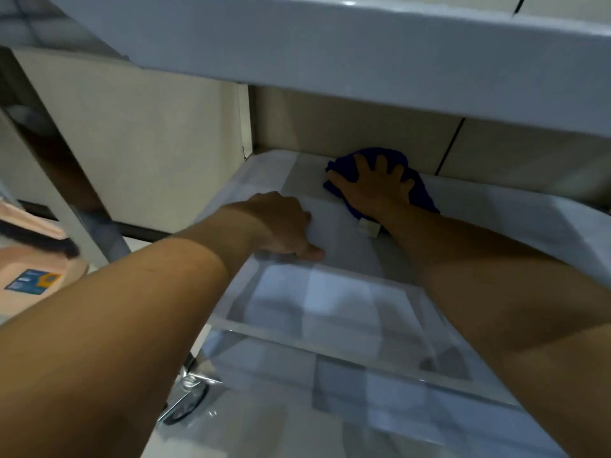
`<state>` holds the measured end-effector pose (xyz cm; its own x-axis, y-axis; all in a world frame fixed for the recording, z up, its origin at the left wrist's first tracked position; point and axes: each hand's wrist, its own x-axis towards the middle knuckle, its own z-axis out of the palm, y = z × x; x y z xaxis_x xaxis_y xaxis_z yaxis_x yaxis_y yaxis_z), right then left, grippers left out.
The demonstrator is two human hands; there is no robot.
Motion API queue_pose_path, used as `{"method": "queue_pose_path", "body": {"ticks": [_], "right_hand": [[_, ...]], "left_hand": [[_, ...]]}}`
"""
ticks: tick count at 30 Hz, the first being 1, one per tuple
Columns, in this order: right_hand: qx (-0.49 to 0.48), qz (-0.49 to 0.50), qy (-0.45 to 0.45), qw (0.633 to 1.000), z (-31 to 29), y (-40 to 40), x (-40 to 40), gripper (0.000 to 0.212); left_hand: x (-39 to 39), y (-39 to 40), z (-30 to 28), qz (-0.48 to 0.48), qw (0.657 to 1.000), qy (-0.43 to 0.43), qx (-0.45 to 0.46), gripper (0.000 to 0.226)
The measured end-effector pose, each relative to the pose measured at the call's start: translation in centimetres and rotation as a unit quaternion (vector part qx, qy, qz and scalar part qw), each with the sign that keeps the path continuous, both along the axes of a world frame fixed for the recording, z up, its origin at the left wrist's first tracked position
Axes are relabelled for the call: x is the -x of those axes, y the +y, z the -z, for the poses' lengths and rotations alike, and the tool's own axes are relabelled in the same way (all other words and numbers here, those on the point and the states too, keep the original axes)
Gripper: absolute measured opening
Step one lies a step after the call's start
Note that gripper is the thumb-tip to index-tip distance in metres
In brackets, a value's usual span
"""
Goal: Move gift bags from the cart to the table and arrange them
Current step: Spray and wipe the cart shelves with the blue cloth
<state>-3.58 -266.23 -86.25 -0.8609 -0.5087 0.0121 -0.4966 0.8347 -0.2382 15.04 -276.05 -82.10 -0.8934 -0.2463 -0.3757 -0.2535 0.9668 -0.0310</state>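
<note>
- Your right fingers (380,166) are lying spread and flat on a blue cloth (420,190), pressing it down near the far edge of the cart's middle shelf (330,312); they are not curled round it.
- Your left hand (281,223) is resting on the same shelf toward its left edge, nearer to you than the cloth. Its fingers are bending down over the shelf, but you cannot tell whether they are gripping anything.
- The cloth is sitting directly under your right palm, its long axis running from the far edge back toward your right forearm. The right hand is the one on it; the left is well apart from it.
- No gift bag is showing on this shelf. A peach-coloured thing with a blue label (33,280) is lying off to the left, beyond the cart's left edge; it is too blurred to name, though it may be a bag.
- Count: one cloth, two hands, one labelled peach item, two cart shelves in view (the middle one and the top shelf (330,54) overhead).
- Judging by this, you are wiping the shelf, not moving bags.
</note>
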Motion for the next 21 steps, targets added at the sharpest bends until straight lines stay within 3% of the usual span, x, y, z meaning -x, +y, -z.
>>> {"method": "queue_pose_path", "body": {"ticks": [4,9,16,21], "right_hand": [[-0.006,-0.039,-0.01,0.999,-0.1,2.1,-4.4,0.083],[-0.015,-0.047,-0.021,0.999,-0.4,5.7,-12.1,0.076],[-0.053,-0.088,-0.016,0.995,-1.5,8.9,-22.9,0.076],[-0.073,-0.168,-0.022,0.983,-1.3,4.6,-27.0,0.082]], "left_hand": [[-0.6,0.1,-0.5,-0.015,1.0,-0.016,-0.014,0.09],[-1.2,-0.6,-2.0,-0.02,0.998,-0.048,-0.026,0.054],[-1.7,-1.2,-2.6,0.009,0.999,-0.053,-0.005,0.057],[-1.9,-1.9,-1.7,-0.041,0.995,-0.01,-0.088,0.056]]}}
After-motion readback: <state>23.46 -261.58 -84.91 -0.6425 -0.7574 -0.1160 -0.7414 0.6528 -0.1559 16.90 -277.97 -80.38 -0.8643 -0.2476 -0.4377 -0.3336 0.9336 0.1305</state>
